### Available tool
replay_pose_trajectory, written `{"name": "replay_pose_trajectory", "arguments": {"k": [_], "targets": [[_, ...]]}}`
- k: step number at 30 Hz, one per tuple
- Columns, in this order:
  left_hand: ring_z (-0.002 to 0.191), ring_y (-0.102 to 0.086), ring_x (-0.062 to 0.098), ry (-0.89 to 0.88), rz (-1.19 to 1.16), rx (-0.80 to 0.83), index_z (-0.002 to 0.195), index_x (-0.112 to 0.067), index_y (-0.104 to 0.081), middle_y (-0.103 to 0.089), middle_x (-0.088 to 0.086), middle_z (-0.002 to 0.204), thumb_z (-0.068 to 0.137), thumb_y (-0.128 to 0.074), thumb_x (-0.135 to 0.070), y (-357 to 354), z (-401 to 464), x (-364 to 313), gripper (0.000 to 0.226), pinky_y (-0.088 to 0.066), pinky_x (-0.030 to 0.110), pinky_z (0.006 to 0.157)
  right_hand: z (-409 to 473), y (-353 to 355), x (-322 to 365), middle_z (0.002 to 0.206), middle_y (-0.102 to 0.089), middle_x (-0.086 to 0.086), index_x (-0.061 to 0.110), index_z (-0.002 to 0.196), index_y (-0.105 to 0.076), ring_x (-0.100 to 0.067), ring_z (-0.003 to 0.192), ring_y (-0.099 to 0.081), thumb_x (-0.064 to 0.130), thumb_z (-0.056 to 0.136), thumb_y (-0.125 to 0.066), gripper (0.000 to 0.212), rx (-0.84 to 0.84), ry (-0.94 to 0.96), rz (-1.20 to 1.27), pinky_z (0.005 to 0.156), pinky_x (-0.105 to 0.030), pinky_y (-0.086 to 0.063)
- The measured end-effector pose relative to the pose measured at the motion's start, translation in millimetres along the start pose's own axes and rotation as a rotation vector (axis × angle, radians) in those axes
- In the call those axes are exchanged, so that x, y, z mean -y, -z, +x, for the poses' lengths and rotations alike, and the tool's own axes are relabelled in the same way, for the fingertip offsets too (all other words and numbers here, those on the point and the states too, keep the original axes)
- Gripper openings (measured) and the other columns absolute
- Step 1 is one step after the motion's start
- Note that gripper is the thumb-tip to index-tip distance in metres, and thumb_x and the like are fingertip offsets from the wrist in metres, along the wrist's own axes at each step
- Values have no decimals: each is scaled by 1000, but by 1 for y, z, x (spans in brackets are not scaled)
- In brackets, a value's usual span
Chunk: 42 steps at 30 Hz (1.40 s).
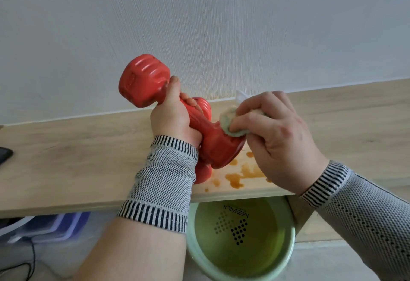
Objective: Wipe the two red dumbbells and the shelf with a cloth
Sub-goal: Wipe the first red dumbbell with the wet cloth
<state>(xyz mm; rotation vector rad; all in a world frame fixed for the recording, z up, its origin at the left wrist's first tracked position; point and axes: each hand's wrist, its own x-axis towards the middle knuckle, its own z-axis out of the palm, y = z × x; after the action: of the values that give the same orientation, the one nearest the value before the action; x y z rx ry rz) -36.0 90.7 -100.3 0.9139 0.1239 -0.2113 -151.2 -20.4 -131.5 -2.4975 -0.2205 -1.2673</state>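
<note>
My left hand grips a red dumbbell by its handle and holds it tilted above the light wooden shelf, one head up to the left, the other down to the right. My right hand holds a pale green cloth bunched in its fingers and presses it against the lower head. A second red dumbbell lies on the shelf behind my left wrist, mostly hidden. Orange-brown stains mark the shelf under my right hand.
A white textured wall rises right behind the shelf. Below the shelf's front edge stands a green bucket with water. A dark object lies at the shelf's far left. Clear plastic boxes and a cable sit on the floor at lower left.
</note>
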Motion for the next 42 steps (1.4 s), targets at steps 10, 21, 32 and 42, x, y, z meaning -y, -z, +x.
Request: {"name": "replay_pose_trajectory", "arguments": {"k": [10, 21, 32, 42], "targets": [[34, -43, 5, 45, -154, 33, 60, -17, -47, -46, -8, 46, 91, -67, -23, -10, -1, 8, 36, -39, 18, 43, -3, 2, -17, 96, -59, -8, 10, 89, -72, -26, 91, -52, 5, 84, -49, 24, -51, -129, 26, 78, -22, -43], [41, -46, 6, 35, -84, 38, 68, -17, -51, -47, -7, 55, 89, -69, -25, -15, 4, 20, 29, -41, 21, 48, -7, 2, -14, 93, -61, -10, 8, 79, -70, -29, 87, -52, 4, 83, -48, 23, -30, -36, 1, 72, -31, -45], [37, -45, 4, 76, -143, 48, 64, -18, -50, -47, -9, 50, 88, -69, -23, -17, -2, 20, 31, -40, 17, 44, -11, 8, -11, 93, -61, -9, 9, 80, -71, -26, 87, -51, 3, 83, -49, 23, -20, -30, -18, 75, -27, -43], [37, -42, 3, 114, -261, 134, 63, -20, -45, -44, -11, 51, 89, -61, -21, -16, -2, 18, 31, -38, 15, 43, -8, 12, -18, 96, -58, 3, 25, 84, -67, -14, 86, -57, 3, 80, -50, 28, -1, -342, 305, 68, -20, -44]]}}
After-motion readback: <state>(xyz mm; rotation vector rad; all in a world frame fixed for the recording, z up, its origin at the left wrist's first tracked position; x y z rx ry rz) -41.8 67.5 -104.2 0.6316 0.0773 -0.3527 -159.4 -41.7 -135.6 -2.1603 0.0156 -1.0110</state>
